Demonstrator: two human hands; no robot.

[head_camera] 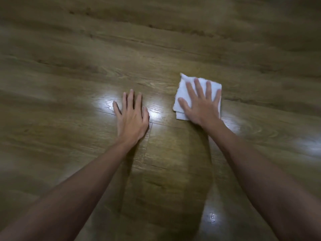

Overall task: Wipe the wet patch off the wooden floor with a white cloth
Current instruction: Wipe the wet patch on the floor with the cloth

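Both hands lie flat on the floor, side by side and well apart. The left hand rests directly on the boards, fingers pointing away from the person. The right hand presses on the folded cloth, which lies on the floor right of the left hand.

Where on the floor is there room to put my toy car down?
Bare wooden floor lies beyond both hands, and more out past the left hand on its far side. Between the two forearms there is also open floor. It is crowded only where the right hand presses the white cloth.
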